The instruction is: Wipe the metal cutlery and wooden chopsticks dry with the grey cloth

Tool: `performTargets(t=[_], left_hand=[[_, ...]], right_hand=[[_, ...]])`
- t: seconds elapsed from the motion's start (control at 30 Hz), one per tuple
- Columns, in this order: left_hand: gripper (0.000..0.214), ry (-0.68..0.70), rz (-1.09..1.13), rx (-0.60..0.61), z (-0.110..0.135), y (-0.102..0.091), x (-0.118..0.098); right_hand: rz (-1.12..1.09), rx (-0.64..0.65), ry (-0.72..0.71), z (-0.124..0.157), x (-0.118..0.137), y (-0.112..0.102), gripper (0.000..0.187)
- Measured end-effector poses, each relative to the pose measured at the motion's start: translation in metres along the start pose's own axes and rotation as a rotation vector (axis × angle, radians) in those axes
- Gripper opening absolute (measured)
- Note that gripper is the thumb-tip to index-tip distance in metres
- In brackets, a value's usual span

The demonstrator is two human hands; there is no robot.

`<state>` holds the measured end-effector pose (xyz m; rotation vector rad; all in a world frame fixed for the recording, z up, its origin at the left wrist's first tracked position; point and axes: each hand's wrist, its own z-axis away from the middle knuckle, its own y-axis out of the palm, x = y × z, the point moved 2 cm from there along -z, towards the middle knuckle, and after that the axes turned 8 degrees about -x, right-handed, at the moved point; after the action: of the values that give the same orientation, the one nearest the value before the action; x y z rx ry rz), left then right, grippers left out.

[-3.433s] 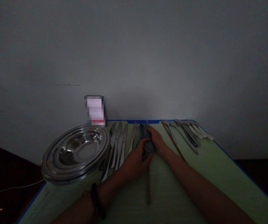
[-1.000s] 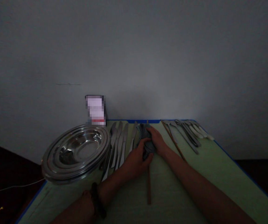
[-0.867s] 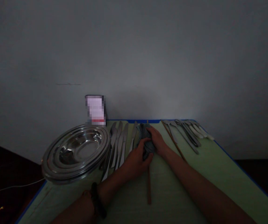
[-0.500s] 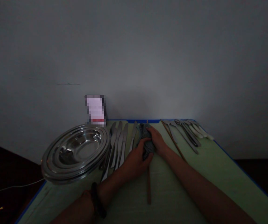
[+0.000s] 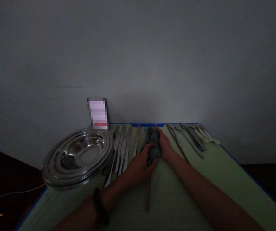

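Grip: left hand (image 5: 140, 165) and right hand (image 5: 165, 145) clasping grey cloth (image 5: 152, 136) round a wooden stick (image 5: 148, 199) | stick: over the central tabletop (image 5: 227, 183), both ends showing | containers: shiny metal dishes (image 5: 51, 166) stacked at left, one nested in another, beside knives (image 5: 127, 144)

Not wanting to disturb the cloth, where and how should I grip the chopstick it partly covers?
Probably pinch the chopstick by its near end, from the camera's side: that thin length sticks out bare, while the cloth and left hand hide its middle.
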<state>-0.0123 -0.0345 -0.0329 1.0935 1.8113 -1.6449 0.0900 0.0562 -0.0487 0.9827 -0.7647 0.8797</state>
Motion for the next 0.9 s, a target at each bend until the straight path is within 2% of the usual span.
performTargets(t=[0.1,0.2,0.27,0.37,0.47,0.6,0.77,0.9], left_hand=[[0.044,-0.005,0.063,-0.025,-0.001,0.000,0.002],[0.044,0.001,0.128,-0.078,-0.003,0.000,0.005],[0.044,0.012,0.148,-0.099,-0.004,0.001,0.007],[0.047,0.031,0.155,-0.118,-0.005,0.003,0.009],[0.055,0.033,0.130,-0.123,-0.005,0.004,0.009],[0.064,-0.006,0.074,-0.044,-0.003,0.006,0.008],[0.066,0.070,0.007,0.044,-0.001,0.008,0.009],[0.065,0.084,0.039,0.052,0.000,0.007,0.010]], right_hand=[[-0.033,0.103,0.011,0.000,-0.003,0.002,0.033],[-0.015,0.261,-0.063,0.001,-0.005,0.004,0.033],[-0.017,0.283,-0.107,0.003,-0.006,0.005,0.029],[-0.065,0.242,-0.097,0.002,-0.007,0.005,0.026],[-0.151,0.142,-0.050,-0.003,-0.006,0.003,0.022],[-0.227,0.001,0.008,-0.009,-0.002,0.000,0.026],[-0.264,-0.062,0.005,-0.011,0.000,-0.001,0.027],[-0.248,-0.080,-0.038,-0.015,-0.003,-0.003,0.021]])
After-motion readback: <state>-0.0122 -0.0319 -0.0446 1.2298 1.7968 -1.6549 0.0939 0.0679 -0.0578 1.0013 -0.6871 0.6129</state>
